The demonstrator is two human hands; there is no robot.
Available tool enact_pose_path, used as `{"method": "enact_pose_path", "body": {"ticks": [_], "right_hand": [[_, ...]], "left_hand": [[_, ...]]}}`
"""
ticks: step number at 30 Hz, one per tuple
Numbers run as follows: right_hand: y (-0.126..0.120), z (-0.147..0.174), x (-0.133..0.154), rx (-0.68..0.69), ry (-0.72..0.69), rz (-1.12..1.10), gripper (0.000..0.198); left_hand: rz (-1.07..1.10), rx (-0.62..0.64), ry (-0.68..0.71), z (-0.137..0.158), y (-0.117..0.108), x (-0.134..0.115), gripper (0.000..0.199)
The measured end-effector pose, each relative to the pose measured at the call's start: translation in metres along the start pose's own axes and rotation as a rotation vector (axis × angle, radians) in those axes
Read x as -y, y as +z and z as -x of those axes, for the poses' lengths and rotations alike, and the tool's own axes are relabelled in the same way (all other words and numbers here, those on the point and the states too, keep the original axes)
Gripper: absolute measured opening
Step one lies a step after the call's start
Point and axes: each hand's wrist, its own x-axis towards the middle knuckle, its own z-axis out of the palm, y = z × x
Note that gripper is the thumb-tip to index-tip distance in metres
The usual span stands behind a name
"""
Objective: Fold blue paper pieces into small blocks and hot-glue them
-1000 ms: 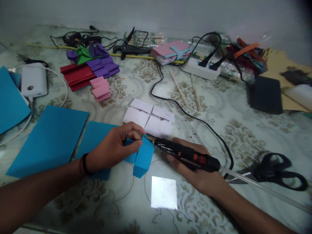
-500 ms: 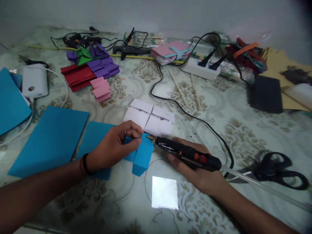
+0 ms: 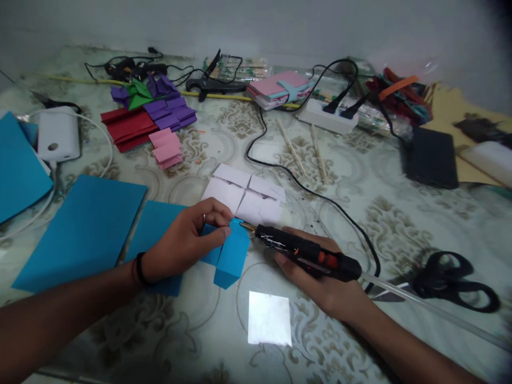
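Between the thumb and fingers of my left hand (image 3: 200, 234) is a folded blue paper piece (image 3: 232, 256), held by its upper edge. My right hand (image 3: 320, 282) is wrapped round a black hot glue gun (image 3: 308, 250) with a clear glue stick (image 3: 432, 306) sticking out of its back. The gun's metal tip rests at or just over the paper's top edge; whether it touches I cannot tell. Just behind lie folded white paper pieces (image 3: 244, 192). Under my left wrist is a blue sheet (image 3: 156, 224), partly hidden, with a larger blue sheet (image 3: 84, 229) beside it.
Black scissors (image 3: 452, 282) lie right of my right hand. A black cord (image 3: 312, 184) crosses the table from a white power strip (image 3: 330, 117). Two wooden sticks (image 3: 292, 146), a dark phone-like slab (image 3: 432, 157), folded red paper (image 3: 128, 128) and a white power bank (image 3: 59, 133) lie farther back.
The view has shifted very slightly. My hands, the blue paper and the glue gun keep nearly the same pose, with the tip still at the paper's top edge.
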Motion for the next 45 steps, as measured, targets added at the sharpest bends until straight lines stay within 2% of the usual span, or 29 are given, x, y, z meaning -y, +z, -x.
{"method": "enact_pose_path", "body": {"ticks": [10, 19, 29, 38, 45], "right_hand": [[0.0005, -0.0005, 0.0, -0.001, 0.015, -0.029, 0.025], [0.0012, 0.0002, -0.0021, -0.001, 0.028, -0.008, 0.019], [0.0031, 0.0017, -0.0053, 0.001, 0.013, -0.03, 0.023], [0.0046, 0.0014, -0.0065, -0.005, 0.009, -0.05, 0.024], [0.0054, -0.0002, -0.0055, -0.034, -0.003, -0.058, 0.03]], "left_hand": [[0.141, -0.035, -0.032, -0.0023, -0.0017, 0.0019, 0.009], [0.173, -0.08, -0.061, -0.003, -0.0017, 0.002, 0.011], [0.233, -0.105, -0.062, -0.0031, -0.0005, 0.0042, 0.01], [0.165, -0.15, -0.009, -0.0032, 0.0002, 0.0042, 0.004], [0.104, -0.165, 0.029, -0.0027, 0.0006, 0.0059, 0.007]]}}
